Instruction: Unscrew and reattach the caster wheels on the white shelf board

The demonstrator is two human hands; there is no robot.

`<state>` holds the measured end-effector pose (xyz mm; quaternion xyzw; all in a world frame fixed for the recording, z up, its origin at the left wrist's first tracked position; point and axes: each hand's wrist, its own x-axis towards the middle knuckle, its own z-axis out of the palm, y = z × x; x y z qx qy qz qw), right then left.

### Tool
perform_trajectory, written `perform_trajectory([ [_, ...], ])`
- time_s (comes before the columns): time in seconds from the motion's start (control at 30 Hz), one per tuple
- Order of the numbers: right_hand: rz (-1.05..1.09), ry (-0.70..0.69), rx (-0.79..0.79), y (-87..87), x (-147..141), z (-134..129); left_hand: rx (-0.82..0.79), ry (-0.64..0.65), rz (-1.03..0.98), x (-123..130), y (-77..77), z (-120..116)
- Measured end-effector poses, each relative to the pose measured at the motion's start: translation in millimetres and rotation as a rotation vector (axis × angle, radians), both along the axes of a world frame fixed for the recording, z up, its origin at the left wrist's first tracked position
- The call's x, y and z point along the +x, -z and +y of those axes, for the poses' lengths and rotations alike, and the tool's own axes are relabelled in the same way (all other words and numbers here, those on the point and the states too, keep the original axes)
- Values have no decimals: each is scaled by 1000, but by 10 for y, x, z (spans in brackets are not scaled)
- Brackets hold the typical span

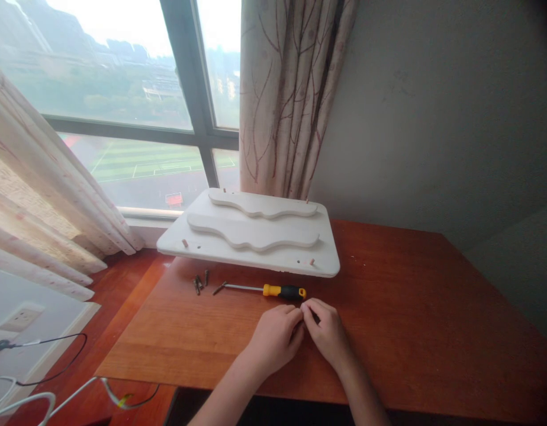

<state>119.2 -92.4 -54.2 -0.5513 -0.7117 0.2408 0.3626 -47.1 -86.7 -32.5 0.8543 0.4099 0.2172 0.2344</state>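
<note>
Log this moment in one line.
left hand + right hand: fingertips together, any held item unclear | screwdriver: on table, beyond hands | white board: two wavy-edged pieces on top

The tabletop (424,313) is open at right; the screwdriver (280,290) and white board (244,255) block the way forward.

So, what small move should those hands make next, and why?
Probably move the right hand forward onto the screwdriver: it lies just beyond the fingertips, one small fastener sits by its tip, and holes show in the white board behind. I can't tell whether the hands pinch something tiny; if so, that might need setting down first.
</note>
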Motion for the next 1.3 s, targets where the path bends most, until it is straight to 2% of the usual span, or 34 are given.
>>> perform_trajectory([
  [0.4,0,-8,6,53,21,5,11,3,-3,-6,37,8],
  [0.87,-6,7,21,-9,1,4,-17,10,-6,-3,29,8],
  [1.3,4,-3,10,28,7,10,-12,0,-13,3,18,3],
])
